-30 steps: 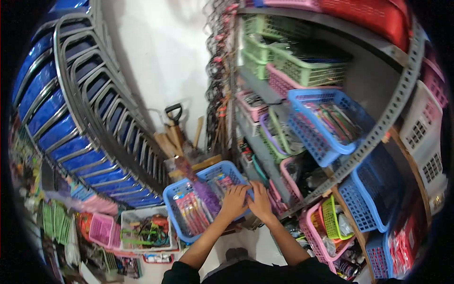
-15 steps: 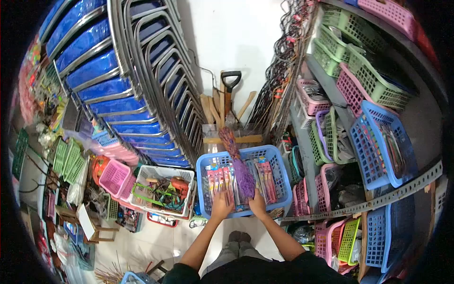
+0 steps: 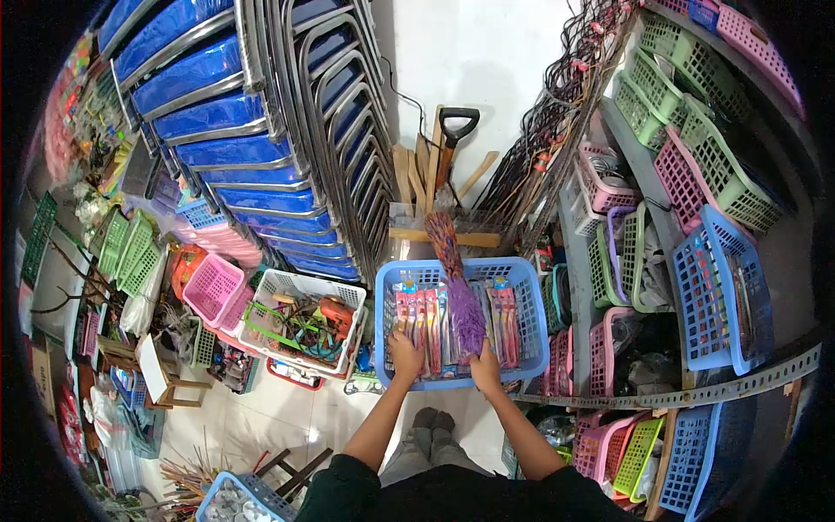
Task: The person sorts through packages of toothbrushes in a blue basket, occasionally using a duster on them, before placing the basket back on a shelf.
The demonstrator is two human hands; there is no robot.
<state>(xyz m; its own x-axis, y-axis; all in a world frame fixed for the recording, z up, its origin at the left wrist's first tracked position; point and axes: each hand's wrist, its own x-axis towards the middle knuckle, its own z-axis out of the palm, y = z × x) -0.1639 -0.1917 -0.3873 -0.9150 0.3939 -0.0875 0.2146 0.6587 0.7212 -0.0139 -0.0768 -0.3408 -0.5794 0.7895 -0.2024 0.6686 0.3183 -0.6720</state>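
A blue plastic basket (image 3: 541,322) stands in front of me, holding a row of slim pink-and-white packs (image 3: 507,335) that look like packaged toothbrushes. Across it lies a purple brush-like bundle (image 3: 468,317), its reddish-brown stem end reaching over the far rim. My left hand (image 3: 405,355) is over the packs at the near left, fingers curled down; whether they grip a pack is hidden. At the bundle's lower purple tip, my right hand (image 3: 485,369) is closed, with thumb and fingers pressed on it by the near rim.
Stacked blue chairs (image 3: 252,157) rise at the left. Beside the blue basket sits a white basket (image 3: 300,283) of tools and cords. Shelves on the right carry several baskets, including a blue one (image 3: 709,300). A black-handled shovel (image 3: 457,130) and wood pieces lean behind.
My left hand has shifted left and slightly away from me over the packs. The right hand stays at the bundle's tip. The whole view has shifted somewhat.
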